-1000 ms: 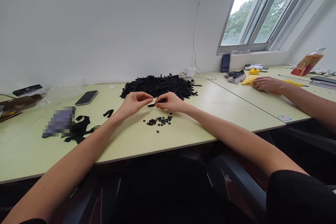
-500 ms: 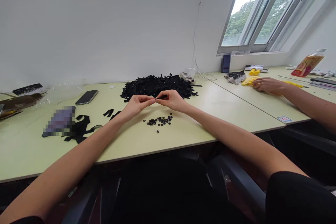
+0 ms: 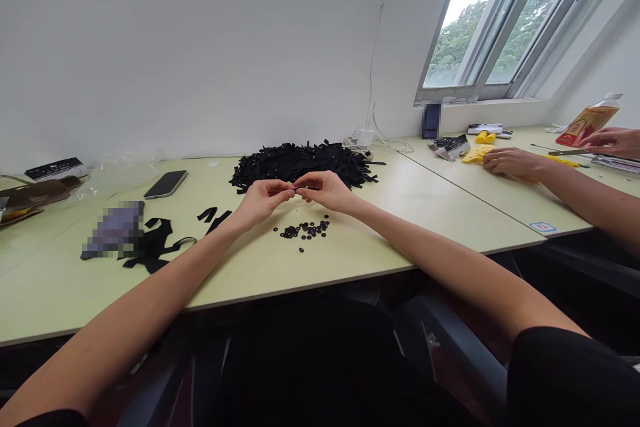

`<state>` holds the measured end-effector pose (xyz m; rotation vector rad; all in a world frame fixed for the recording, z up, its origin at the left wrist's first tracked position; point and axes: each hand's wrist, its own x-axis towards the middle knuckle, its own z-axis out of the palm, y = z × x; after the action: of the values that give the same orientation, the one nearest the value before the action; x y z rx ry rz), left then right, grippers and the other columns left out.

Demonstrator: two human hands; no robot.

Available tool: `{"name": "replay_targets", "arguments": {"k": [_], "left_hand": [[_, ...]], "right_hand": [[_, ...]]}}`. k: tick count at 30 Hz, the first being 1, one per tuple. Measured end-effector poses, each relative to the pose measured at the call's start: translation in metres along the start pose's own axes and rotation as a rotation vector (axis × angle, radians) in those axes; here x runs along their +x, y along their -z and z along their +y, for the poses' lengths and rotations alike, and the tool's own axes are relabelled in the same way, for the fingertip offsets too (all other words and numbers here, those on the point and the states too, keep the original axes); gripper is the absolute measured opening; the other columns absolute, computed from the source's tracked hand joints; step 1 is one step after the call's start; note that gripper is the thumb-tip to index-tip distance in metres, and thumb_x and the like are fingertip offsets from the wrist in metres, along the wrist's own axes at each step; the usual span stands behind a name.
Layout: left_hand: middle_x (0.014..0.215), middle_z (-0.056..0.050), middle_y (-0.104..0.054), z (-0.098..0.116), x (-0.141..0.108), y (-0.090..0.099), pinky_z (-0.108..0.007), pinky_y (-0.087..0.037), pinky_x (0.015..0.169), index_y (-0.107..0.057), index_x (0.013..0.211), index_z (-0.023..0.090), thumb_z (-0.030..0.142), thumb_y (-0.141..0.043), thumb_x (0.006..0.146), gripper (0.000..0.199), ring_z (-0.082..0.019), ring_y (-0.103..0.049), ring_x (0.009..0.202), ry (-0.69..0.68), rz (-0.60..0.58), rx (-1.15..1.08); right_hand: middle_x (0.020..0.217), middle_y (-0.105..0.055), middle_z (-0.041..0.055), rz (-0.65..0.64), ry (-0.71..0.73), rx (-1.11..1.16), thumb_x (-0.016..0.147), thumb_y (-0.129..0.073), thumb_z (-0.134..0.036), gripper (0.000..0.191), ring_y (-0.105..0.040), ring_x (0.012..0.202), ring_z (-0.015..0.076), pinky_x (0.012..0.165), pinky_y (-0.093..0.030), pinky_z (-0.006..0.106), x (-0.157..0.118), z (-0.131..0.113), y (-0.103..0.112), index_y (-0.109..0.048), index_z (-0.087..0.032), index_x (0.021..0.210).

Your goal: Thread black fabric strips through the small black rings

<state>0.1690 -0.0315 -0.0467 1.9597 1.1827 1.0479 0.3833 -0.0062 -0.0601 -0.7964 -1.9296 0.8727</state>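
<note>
My left hand (image 3: 265, 202) and my right hand (image 3: 324, 191) meet above the pale table, fingertips nearly touching. Between them is a small black piece (image 3: 296, 189), pinched from both sides and too small and covered to name. Just below my hands lies a scatter of small black rings or discs (image 3: 306, 231), some with holes, and one (image 3: 301, 250) sits apart nearer the edge. Behind my fingers rises a heap of black fabric strips (image 3: 300, 163). More loose black strips (image 3: 155, 243) lie left of my left forearm.
A phone (image 3: 167, 184) and a blurred purple item (image 3: 115, 230) lie on the left, with clear plastic (image 3: 113, 173) behind. White cables (image 3: 395, 145) run by the wall. At right, a co-worker's hands (image 3: 513, 161) are at yellow pieces (image 3: 477, 153), near a bottle (image 3: 587, 123).
My hands stay together in nearly the same place, with the right fingers slightly shifted on the small black piece. The co-worker's second hand has come in at the right with a thin tool.
</note>
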Motion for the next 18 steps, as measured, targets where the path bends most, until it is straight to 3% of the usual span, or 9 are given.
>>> {"name": "replay_targets", "arguments": {"k": [5,10,18], "left_hand": [[0.09,-0.007,-0.077,-0.0015,0.0007,0.0,-0.031,-0.044,0.073,-0.081,0.095,0.019,0.058,-0.079,0.078,0.043,-0.02,-0.062,0.082,0.022,-0.005,-0.048],[0.087,-0.007,-0.075,-0.0012,-0.0002,0.0,-0.031,-0.04,0.067,-0.08,0.089,0.018,0.059,-0.079,0.077,0.043,-0.019,-0.06,0.078,0.045,0.005,-0.05],[0.083,-0.003,-0.07,-0.0055,-0.0006,-0.0017,-0.027,-0.037,0.063,-0.077,0.096,0.016,0.055,-0.071,0.086,0.04,-0.015,-0.054,0.07,0.016,-0.069,0.075]], "right_hand": [[0.089,-0.077,0.0066,0.063,0.061,-0.076,0.084,-0.071,-0.033,0.022,-0.066,0.081,0.0169,0.07,-0.051,0.029,-0.002,-0.0038,-0.0032,-0.081,-0.016,0.095],[0.083,-0.076,0.0064,0.086,0.051,-0.129,0.085,-0.07,-0.031,0.021,-0.064,0.073,0.0155,0.066,-0.048,0.028,-0.0018,-0.0039,-0.003,-0.081,-0.014,0.091],[0.086,-0.078,0.0054,0.043,0.052,-0.238,0.084,-0.067,-0.019,0.012,-0.07,0.079,0.0163,0.072,-0.05,0.027,-0.0021,-0.0051,-0.0006,-0.078,-0.014,0.084]]}}
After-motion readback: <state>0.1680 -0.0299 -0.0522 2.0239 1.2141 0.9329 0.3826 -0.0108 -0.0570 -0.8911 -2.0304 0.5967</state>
